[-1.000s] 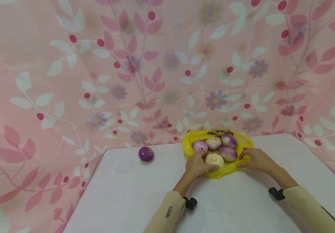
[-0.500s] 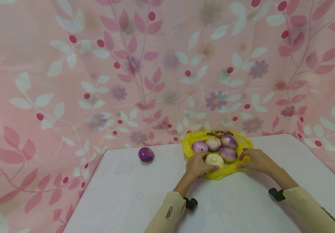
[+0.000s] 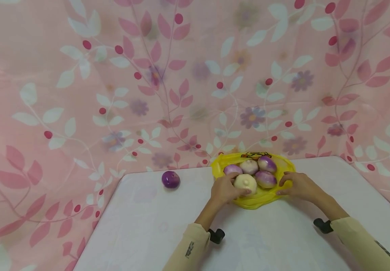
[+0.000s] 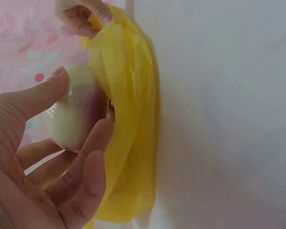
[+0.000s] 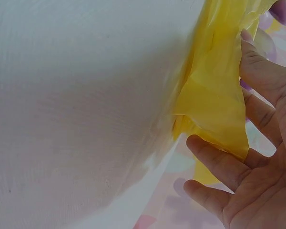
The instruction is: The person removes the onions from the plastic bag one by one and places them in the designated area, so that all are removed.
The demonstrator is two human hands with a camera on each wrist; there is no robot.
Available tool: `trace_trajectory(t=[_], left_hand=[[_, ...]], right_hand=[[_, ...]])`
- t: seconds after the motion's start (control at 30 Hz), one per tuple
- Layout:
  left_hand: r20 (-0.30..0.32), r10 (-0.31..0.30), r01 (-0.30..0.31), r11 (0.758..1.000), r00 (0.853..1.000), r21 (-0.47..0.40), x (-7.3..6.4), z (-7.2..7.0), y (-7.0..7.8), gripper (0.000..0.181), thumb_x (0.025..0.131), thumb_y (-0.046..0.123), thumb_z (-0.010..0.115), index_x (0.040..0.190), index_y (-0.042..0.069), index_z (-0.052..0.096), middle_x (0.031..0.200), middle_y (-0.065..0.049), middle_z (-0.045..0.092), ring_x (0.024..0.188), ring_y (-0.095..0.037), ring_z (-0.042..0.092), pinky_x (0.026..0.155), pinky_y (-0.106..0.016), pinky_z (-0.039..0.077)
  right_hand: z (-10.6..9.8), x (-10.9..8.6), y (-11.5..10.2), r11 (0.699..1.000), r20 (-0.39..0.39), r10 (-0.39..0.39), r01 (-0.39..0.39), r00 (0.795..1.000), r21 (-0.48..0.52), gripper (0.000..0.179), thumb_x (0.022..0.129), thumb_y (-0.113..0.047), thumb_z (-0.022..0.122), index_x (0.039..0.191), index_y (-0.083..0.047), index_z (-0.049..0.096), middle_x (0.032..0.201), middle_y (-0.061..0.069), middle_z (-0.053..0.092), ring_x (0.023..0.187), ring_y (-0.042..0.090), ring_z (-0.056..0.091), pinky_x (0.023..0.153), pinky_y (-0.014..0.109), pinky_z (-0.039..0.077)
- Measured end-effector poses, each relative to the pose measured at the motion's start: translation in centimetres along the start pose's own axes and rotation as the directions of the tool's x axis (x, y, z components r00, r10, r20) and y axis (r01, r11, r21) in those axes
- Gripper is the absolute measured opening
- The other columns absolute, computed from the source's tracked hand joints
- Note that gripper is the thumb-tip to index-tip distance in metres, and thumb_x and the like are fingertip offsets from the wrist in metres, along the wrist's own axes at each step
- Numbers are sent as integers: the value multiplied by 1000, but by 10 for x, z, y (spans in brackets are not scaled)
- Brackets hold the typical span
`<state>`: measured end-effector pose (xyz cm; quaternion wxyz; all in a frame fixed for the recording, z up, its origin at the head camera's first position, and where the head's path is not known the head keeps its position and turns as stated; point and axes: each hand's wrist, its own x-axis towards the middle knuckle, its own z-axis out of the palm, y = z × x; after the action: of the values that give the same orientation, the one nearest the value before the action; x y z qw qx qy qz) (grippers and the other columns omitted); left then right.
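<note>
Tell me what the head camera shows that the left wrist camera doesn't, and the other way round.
Only the head view: a round, glossy purple vegetable lying apart on the table and two beige fabric sleeves.

Only the left wrist view: the palm side of the person's left hand and the purple-tinted flank of the round cream vegetable it holds.

Both: that hand and vegetable, the right hand, the yellow plastic bag, the white tabletop and the pink floral cloth.
</note>
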<state>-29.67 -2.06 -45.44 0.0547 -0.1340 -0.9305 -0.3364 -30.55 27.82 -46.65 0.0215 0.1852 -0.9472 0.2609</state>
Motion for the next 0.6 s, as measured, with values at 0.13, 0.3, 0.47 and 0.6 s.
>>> trace_trajectory(t=[0.13, 0.3, 0.47, 0.6], left_hand=[[-19, -3, 4, 999, 1000, 48, -1, -11, -5, 72, 67, 66, 81, 126, 26, 67, 92, 7, 69, 68, -11, 55, 58, -27, 44], [-13, -48, 48, 999, 999, 19, -2, -22, -13, 81, 67, 66, 80, 135, 27, 62, 96, 1, 70, 61, -13, 57, 53, -28, 47], [-16, -87, 87, 996, 996, -7, -5, -31, -22, 81, 66, 66, 80, 134, 26, 63, 108, -2, 70, 65, -14, 57, 51, -28, 47], [-45, -89, 88, 996, 995, -23, -8, -41, -30, 77, 67, 64, 81, 130, 24, 65, 117, -3, 69, 76, -16, 61, 53, -27, 49]], right_hand=[[-1, -1, -1, 1000, -3, -13, 13, 1000, -3, 32, 75, -42, 84, 87, -15, 72, 109, 15, 70, 126, 51, 45, 99, 71, 34], [-1, -1, -1, 1000, -4, -8, 7, 1000, -3, 32, 75, -43, 84, 87, -16, 72, 111, 16, 70, 126, 51, 45, 99, 71, 33], [0, -1, 0, 1000, -4, -12, 12, 1000, 2, 32, 75, -43, 84, 86, -16, 72, 111, 17, 69, 126, 52, 45, 98, 71, 34], [1, 1, 1, 1000, -6, -9, 9, 1000, 0, 31, 75, -42, 84, 86, -17, 72, 112, 18, 69, 126, 51, 45, 99, 71, 33]])
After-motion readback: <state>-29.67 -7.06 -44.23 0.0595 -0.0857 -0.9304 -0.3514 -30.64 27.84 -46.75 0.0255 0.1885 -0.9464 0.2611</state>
